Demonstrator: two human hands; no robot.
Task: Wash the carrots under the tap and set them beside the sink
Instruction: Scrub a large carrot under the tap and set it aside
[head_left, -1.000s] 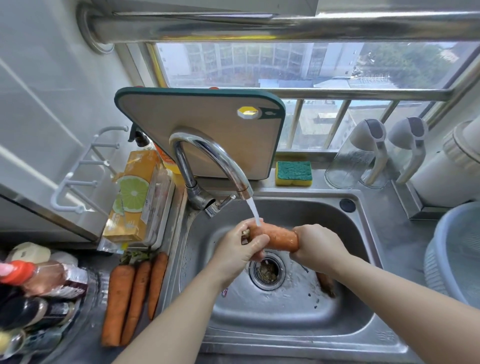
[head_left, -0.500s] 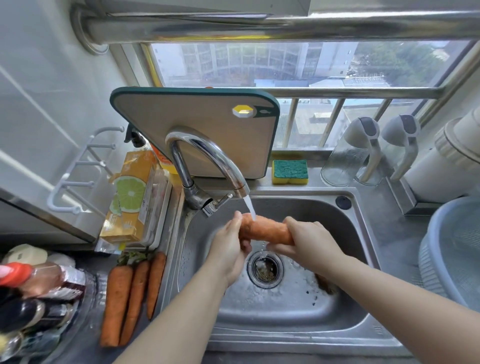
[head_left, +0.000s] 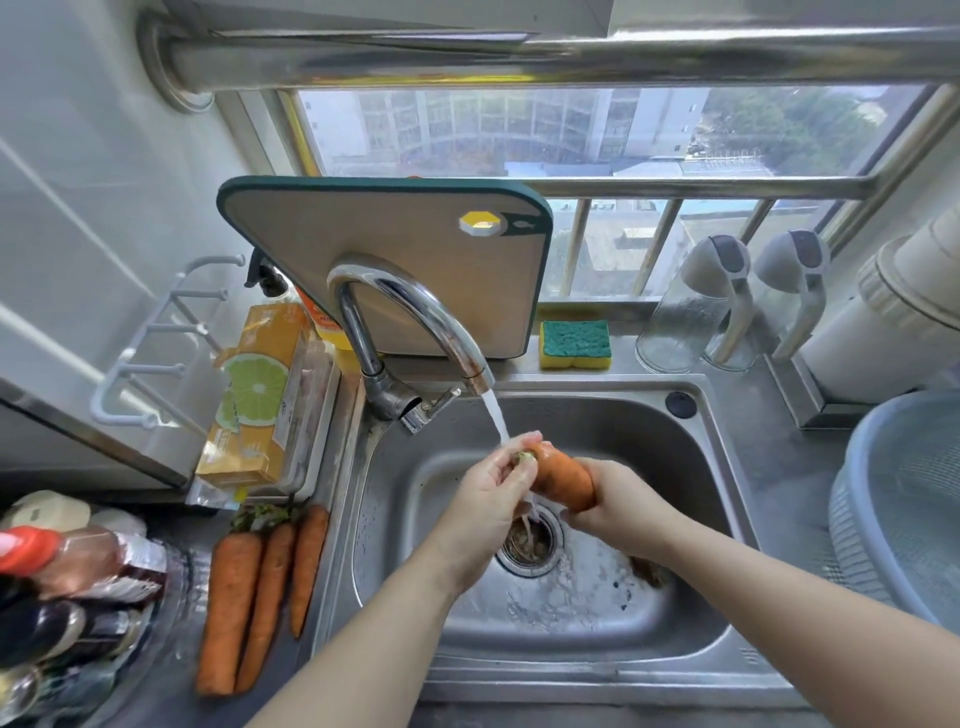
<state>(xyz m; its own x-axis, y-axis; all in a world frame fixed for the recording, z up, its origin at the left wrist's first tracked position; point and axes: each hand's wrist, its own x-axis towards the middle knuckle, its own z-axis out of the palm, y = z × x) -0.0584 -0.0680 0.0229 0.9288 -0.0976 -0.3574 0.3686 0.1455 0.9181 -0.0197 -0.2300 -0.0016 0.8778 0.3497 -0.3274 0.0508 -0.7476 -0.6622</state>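
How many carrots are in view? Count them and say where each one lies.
4. Three lie side by side on the counter left of the sink: left carrot, middle carrot, right carrot. The fourth carrot is held under the tap; others may be hidden.

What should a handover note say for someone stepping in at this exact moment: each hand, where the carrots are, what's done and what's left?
Left hand: fingers around the stem end of the carrot, right where the water lands.
Right hand: gripping the carrot's other end, holding it over the drain.
Tap: running, stream hitting the carrot's top.
Three carrots lie side by side on the counter left of the sink; whether they are washed cannot be told.
Something brownish lies in the basin under the right wrist; too hidden to identify.
Left: finish rinsing this carrot, set it beside the sink, shut the tap.
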